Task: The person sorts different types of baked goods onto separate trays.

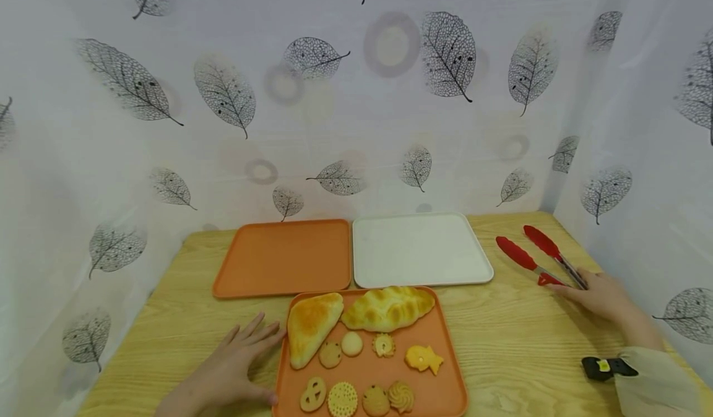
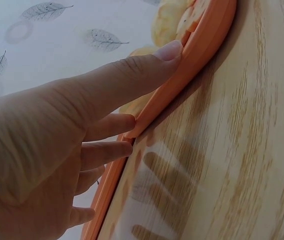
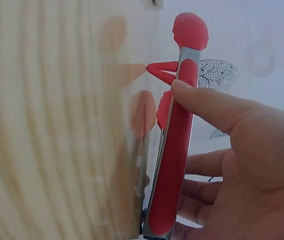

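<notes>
My left hand (image 1: 234, 362) rests at the left edge of the near orange tray (image 1: 444, 387), fingers spread. In the left wrist view its thumb (image 2: 147, 67) lies on the tray's rim, fingertips beside it. The tray carries a triangular bread (image 1: 312, 325), a long braided-looking loaf (image 1: 387, 309) and several cookies, among them a fish-shaped one (image 1: 423, 359) and a pretzel-shaped one (image 1: 313, 395). At the right, my right hand (image 1: 604, 298) holds red-tipped metal tongs (image 1: 517, 254) between thumb and fingers. The tongs' arms stand apart, their tips pointing away from me, low over the table.
Behind the near tray stand a bare orange tray (image 1: 289, 257) on the left and a bare white tray (image 1: 420, 250) beside it. A leaf-printed white curtain (image 1: 345, 120) borders the wooden table (image 1: 512, 343) at the back and sides.
</notes>
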Demonstrator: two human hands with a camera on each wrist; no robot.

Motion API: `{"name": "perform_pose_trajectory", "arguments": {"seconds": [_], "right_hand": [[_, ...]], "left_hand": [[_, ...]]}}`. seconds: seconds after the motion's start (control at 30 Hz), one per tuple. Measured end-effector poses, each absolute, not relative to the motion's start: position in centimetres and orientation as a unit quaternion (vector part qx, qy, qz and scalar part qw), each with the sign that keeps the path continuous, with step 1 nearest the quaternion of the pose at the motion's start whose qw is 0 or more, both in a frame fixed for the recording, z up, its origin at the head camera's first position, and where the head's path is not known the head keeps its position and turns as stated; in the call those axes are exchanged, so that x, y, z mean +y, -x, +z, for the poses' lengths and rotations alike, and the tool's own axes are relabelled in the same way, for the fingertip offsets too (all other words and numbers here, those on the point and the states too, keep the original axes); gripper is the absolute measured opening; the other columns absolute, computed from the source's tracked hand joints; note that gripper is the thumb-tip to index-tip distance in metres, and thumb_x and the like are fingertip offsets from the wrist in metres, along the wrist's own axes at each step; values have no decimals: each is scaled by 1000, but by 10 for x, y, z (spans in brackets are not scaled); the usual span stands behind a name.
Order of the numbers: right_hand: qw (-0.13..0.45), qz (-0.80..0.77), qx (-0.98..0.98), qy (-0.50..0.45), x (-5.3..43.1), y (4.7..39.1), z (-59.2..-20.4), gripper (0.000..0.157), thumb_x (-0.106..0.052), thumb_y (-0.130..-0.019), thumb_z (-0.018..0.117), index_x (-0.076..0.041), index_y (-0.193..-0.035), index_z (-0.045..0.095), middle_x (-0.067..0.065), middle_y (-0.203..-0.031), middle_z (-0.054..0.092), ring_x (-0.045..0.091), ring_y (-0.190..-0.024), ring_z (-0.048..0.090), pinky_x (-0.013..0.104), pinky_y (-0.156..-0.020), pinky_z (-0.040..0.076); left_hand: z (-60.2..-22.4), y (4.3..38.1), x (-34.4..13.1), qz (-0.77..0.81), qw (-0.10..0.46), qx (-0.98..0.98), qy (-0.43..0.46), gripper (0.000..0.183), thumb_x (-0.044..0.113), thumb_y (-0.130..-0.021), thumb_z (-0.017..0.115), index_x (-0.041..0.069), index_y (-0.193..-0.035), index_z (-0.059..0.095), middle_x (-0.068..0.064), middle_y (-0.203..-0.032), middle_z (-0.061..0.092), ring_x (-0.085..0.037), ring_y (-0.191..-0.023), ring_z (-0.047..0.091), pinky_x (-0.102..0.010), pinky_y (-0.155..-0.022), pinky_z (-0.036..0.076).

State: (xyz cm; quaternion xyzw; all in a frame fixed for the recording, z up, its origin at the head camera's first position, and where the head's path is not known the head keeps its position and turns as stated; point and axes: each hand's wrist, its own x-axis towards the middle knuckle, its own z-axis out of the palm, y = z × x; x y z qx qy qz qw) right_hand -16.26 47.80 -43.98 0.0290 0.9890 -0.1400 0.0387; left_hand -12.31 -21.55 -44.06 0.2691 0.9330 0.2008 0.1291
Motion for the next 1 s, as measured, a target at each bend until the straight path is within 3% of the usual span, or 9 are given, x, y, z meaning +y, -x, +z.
{"name": "perform_pose_trajectory", "arguments": {"seconds": [0.13, 0.23, 0.33, 0.47, 0.6, 0.83, 1.0], "right_hand": [[42, -163, 985, -42, 472, 164, -437, 69, -56, -90, 60, 11, -103, 52, 21, -80, 55, 34, -76, 54, 36, -61, 40], [44, -172, 983, -49, 468, 164, -434, 72, -55, -89, 61, 14, -103, 53, 28, -83, 57, 38, -77, 55, 40, -63, 44], [36, -169, 984, -50, 466, 165, -432, 85, -56, -89, 61, 23, -118, 49, 44, -102, 56, 54, -89, 57, 53, -72, 50], [15, -160, 986, -53, 466, 165, -432, 92, -56, -89, 62, 28, -123, 44, 49, -112, 52, 62, -99, 51, 62, -78, 47], [-9, -150, 987, -54, 467, 165, -436, 91, -55, -89, 62, 27, -123, 45, 49, -110, 53, 62, -97, 51, 63, -78, 46], [-28, -159, 985, -57, 468, 163, -438, 88, -52, -94, 56, 28, -127, 39, 53, -113, 42, 64, -99, 44, 68, -81, 42], [-87, -167, 981, -35, 464, 163, -436, 83, -48, -93, 61, 26, -125, 43, 49, -112, 44, 60, -97, 45, 67, -79, 41]], "left_hand": [[-441, 123, -216, 199, 127, 933, -270, 106, 75, -62, 69, 21, -149, 42, -9, -157, 37, -42, -149, 16, -73, -111, 14], [-441, 123, -216, 202, 127, 933, -270, 105, 74, -62, 69, 21, -149, 42, -9, -157, 37, -42, -149, 15, -73, -111, 14], [-440, 123, -216, 206, 130, 932, -270, 104, 73, -64, 70, 20, -149, 42, -10, -157, 37, -43, -149, 15, -73, -111, 14], [-441, 124, -216, 212, 134, 930, -270, 104, 71, -65, 71, 19, -150, 42, -10, -157, 36, -43, -149, 14, -73, -111, 13], [-441, 124, -217, 212, 139, 929, -268, 104, 71, -65, 71, 20, -150, 40, -9, -158, 35, -43, -149, 13, -73, -111, 12], [-440, 124, -216, 212, 138, 930, -265, 104, 72, -64, 71, 20, -149, 42, -9, -157, 36, -42, -149, 13, -72, -112, 11], [-440, 124, -216, 208, 138, 931, -266, 104, 72, -64, 71, 20, -149, 42, -8, -157, 36, -43, -149, 14, -72, -112, 12]]}}
